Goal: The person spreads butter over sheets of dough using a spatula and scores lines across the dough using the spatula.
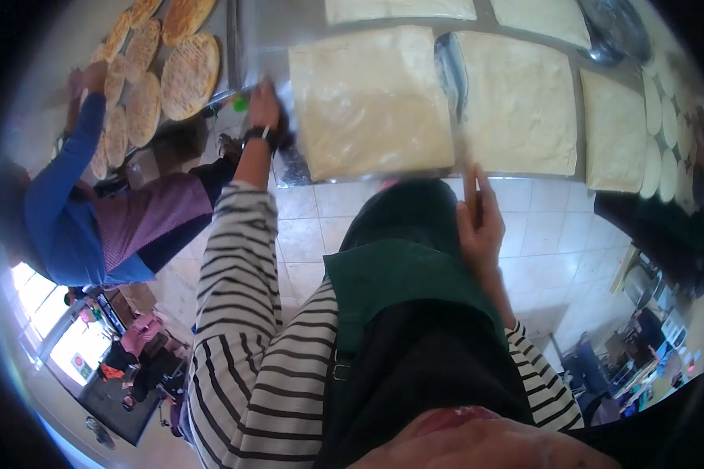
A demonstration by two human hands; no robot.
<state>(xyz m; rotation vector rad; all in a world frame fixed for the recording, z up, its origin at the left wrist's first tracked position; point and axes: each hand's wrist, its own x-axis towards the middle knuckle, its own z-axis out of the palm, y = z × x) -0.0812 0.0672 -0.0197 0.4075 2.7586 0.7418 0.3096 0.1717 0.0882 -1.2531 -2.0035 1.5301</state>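
A flat rectangular dough sheet (371, 109) with a shiny surface lies on the metal table in front of me. Beside it on the right is another dough sheet (520, 105). My right hand (483, 223) is closed around a wooden-handled tool (470, 184) at the table's front edge. The tool's far end is blurred near the gap between the two sheets, so its kind is unclear. My left hand (264, 108), with a dark wristband, rests at the table's left edge, left of the nearer sheet. Its fingers look stretched out, holding nothing visible.
More dough sheets (614, 133) lie to the right and at the back. A shiny bluish strip (450, 74) lies between the sheets. Metal bowls (614, 31) stand back right, near several pale oval dough pieces (667, 125). At left, a co-worker (70, 187) reaches toward browned flatbreads (190, 76).
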